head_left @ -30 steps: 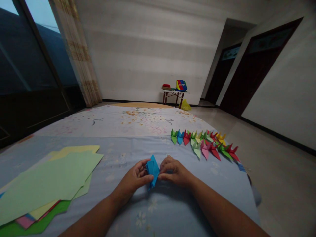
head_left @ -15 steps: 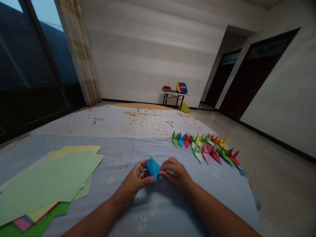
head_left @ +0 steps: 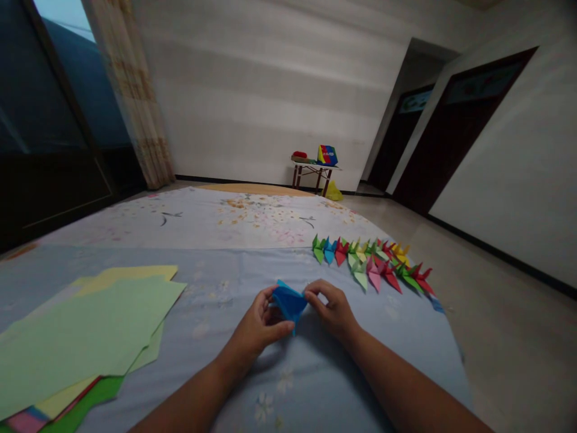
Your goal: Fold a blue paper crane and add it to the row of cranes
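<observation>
A partly folded piece of blue origami paper point(head_left: 291, 302) is held just above the cloth, between my two hands. My left hand point(head_left: 261, 322) grips its left side, thumb in front near the bottom point and fingers behind. With thumb and forefinger, my right hand point(head_left: 331, 307) pinches the right corner of the paper. A darker blue inner face shows where the folds stand apart. Beyond my right hand, folded paper cranes point(head_left: 374, 273) in green, blue, red, pink and yellow stand in rows.
On the left lies a stack of coloured paper sheets point(head_left: 90, 331), pale green on top. A floral cloth point(head_left: 202, 361) covers the round table. Against the far wall stands a small table point(head_left: 311, 166) with a colourful box point(head_left: 327, 155); a yellow bag point(head_left: 333, 191) sits on the floor.
My right hand has pulled the right corner of the blue paper outward, opening its folds and showing the darker inside. Both hands have shifted slightly right in view.
</observation>
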`<state>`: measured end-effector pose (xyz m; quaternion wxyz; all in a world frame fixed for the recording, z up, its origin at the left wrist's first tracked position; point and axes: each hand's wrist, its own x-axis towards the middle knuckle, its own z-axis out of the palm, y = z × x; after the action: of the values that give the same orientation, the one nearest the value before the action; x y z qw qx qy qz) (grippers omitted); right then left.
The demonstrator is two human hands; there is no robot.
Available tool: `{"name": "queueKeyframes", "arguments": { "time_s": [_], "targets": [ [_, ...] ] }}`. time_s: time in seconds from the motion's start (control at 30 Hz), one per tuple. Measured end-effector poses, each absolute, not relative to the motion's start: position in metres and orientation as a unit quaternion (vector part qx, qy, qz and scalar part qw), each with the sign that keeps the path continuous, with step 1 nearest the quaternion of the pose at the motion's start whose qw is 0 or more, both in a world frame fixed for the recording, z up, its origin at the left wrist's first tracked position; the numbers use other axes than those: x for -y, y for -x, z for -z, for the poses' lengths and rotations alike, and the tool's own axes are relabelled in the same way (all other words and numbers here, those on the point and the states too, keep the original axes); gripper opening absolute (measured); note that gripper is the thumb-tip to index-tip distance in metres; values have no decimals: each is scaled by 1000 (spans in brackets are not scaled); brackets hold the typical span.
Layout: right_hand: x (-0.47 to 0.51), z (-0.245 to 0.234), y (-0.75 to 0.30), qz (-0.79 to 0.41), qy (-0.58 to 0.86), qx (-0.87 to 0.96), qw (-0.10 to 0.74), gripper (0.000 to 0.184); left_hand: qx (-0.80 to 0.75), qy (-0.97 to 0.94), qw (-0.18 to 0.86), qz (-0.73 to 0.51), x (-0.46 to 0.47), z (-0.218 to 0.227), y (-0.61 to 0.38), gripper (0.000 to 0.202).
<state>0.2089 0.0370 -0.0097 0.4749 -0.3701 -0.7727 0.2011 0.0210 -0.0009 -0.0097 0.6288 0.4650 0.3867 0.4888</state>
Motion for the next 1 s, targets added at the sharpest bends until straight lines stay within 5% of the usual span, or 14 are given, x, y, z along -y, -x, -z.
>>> {"name": "queueKeyframes", "arguments": {
  "time_s": [0.43,0.77,1.0],
  "targets": [
    [-50,23,-199,-359,502,612,494,39,-448,-555,542,-445,4,22,-30,76],
    [-22,5,-183,-167,352,817,424,12,-433,-452,577,-525,-3,22,-17,73],
    [-24,5,-182,-42,304,896,322,50,-427,-523,530,-512,0,23,-13,74]
  ]
}}
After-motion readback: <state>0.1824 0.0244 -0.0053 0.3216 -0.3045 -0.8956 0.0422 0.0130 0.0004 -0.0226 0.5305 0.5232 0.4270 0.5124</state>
